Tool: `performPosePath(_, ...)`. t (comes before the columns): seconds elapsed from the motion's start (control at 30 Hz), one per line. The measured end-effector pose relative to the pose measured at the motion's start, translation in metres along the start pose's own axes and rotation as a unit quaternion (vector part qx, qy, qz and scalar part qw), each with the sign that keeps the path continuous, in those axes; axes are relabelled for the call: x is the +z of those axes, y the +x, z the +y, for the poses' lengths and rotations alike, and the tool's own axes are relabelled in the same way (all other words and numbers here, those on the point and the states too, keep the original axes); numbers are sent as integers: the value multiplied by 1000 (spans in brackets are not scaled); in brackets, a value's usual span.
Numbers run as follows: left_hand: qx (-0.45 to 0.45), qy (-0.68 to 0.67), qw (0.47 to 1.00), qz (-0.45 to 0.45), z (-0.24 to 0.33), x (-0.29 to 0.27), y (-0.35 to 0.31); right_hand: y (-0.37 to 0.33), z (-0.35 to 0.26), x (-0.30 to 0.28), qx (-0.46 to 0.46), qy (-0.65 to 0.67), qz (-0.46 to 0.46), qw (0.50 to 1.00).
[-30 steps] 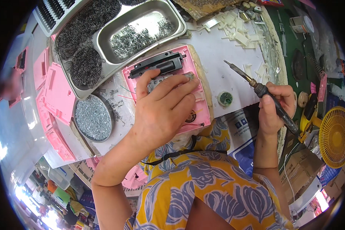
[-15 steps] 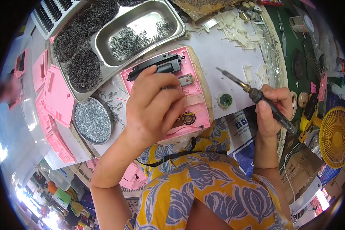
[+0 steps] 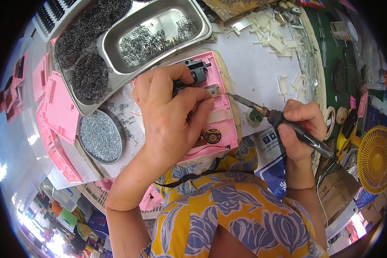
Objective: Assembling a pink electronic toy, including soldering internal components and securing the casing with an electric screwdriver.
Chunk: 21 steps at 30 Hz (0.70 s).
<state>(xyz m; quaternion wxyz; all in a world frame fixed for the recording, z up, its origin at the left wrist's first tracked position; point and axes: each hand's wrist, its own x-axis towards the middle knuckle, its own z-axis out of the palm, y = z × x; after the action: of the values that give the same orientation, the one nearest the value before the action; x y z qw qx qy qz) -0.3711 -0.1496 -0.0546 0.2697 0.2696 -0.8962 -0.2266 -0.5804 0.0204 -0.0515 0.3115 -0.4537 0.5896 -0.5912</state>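
The right hand [image 3: 303,148] is closed round the handle of a soldering iron [image 3: 276,118], whose long axis runs from four o'clock to a tip at ten o'clock. The left hand [image 3: 167,116] lies over the pink casing [image 3: 229,122], forefinger and thumb nearly together; whether anything is pinched between them cannot be told.

A small grey component [image 3: 213,91] sits in the casing at two o'clock from the left hand, at its fingertips, and at ten o'clock from the right. The left hand is much the nearer. The iron's tip is just beside the component's three o'clock side; contact cannot be made out.

Within the casing, a long black part [image 3: 198,71] lies at eleven o'clock from the component, partly under the left hand, and a round part [image 3: 213,136] at six. A small pot [image 3: 254,117] stands at four o'clock, beneath the iron. Farther out on the table [image 3: 245,64], white plastic pieces [image 3: 275,41] lie at one o'clock, a metal tray [image 3: 163,26] with springs [image 3: 146,45] at eleven, and a dish [image 3: 123,134] of tiny metal pieces [image 3: 101,137] at eight.
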Motion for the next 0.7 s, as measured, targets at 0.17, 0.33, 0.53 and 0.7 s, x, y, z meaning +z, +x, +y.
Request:
performPosePath(0.17,-3,1,1000,-14,-1,-2,1,3,1,3,-16,-17,-13,1000)
performPosePath(0.33,-1,6,1000,-22,-1,-3,2,2,-1,4,-6,-11,-4,1000)
performPosePath(0.53,0,9,1000,-17,-1,-3,1,3,-3,5,-9,-14,-12,1000)
performPosePath(0.7,2,6,1000,-19,-2,-4,1,2,-3,6,-3,-9,-3,1000)
